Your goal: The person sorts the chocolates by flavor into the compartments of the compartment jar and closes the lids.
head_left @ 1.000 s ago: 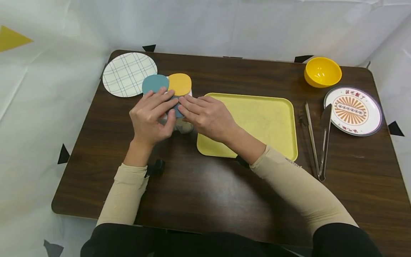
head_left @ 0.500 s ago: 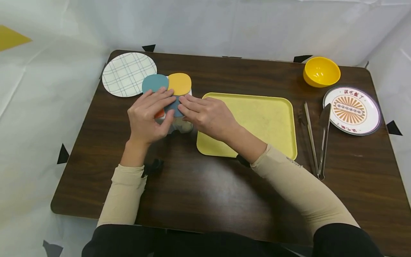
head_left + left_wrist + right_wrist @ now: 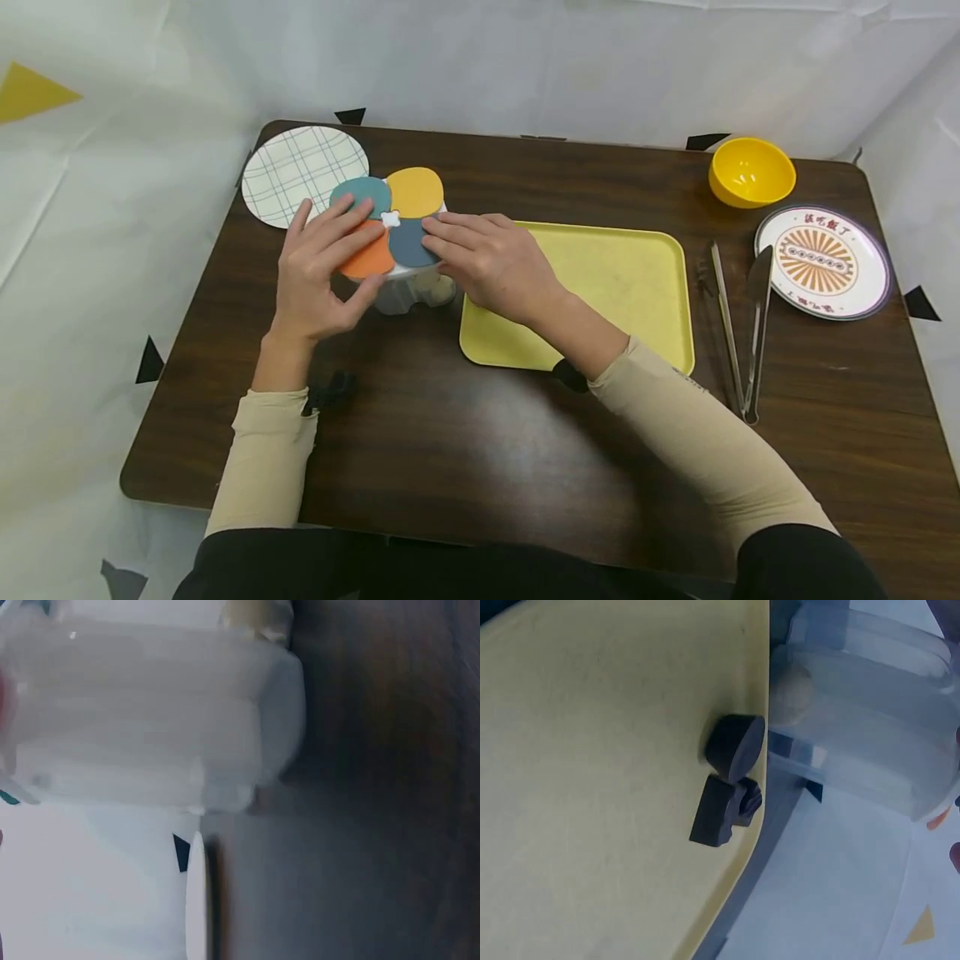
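Observation:
A see-through plastic storage box (image 3: 405, 292) stands left of the tray, topped by a four-part lid with yellow (image 3: 415, 192), teal (image 3: 352, 190), orange (image 3: 372, 257) and dark blue (image 3: 408, 243) flaps. My left hand (image 3: 318, 262) lies over the lid's left side, fingers spread across the teal and orange flaps, thumb near the front rim. On the dark blue flap rest the fingertips of my right hand (image 3: 495, 262); its thumb is hidden. Through the box wall in the right wrist view, a pale round piece (image 3: 791, 694) shows at the bottom.
Right of the box lies a yellow tray (image 3: 615, 283), with several dark brown pieces (image 3: 735, 746) near its far edge, hidden from the head view. A checked oval plate (image 3: 288, 171) stands behind left. Tongs (image 3: 759, 333), a yellow bowl (image 3: 752, 173) and a printed plate (image 3: 840, 292) are at right.
My left hand has slid left, uncovering the orange flap and the lid's white centre. The right hand has barely moved. The lid has shifted slightly.

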`<state>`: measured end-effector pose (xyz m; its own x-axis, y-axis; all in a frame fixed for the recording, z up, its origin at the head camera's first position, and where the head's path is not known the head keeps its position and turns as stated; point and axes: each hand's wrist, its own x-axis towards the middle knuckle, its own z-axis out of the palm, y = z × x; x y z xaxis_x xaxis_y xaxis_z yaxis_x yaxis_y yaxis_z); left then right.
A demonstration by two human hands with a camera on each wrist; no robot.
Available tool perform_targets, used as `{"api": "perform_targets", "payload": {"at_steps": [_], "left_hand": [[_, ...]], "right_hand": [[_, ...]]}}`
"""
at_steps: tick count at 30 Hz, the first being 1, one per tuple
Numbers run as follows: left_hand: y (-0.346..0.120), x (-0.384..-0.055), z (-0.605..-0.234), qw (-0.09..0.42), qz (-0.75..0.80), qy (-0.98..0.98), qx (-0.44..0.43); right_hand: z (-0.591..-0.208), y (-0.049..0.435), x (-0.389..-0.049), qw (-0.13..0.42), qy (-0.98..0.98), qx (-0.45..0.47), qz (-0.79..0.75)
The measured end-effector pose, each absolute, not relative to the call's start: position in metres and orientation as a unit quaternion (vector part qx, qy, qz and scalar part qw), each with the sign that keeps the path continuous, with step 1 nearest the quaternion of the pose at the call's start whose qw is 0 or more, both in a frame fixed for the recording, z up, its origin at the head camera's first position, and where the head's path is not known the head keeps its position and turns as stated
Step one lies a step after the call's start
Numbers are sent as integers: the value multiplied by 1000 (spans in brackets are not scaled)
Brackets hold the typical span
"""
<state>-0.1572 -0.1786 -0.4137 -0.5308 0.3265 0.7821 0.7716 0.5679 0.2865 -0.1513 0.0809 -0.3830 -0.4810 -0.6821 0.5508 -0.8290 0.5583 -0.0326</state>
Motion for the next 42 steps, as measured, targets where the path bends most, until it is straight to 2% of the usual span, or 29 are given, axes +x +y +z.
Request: {"api": "perform_targets", "payload": {"at_steps": [11,19,22,25,31,42], "left_hand": [[-179,-148,-419,365,-338,-800,-335],[-168,-139,-416,397,-342,-786,-327],[-166,-139,-416,406,-340,-783,-325],[-165,-139,-416,409,-332,-787,-321],[-163,-140,-415,402,-306,-803,-316],[-160,-145,-408,345,-290,-814,-366]], "right_hand": [[-379,85,-153,212,-881,411,100],[-372,87,-153,152,-916,369,46],[-373,86,-151,141,-909,388,57],[-374,82,-148,155,-886,428,90],[-375,76,-148,177,-859,463,129],[-370,78,-157,133,-857,471,161]]}}
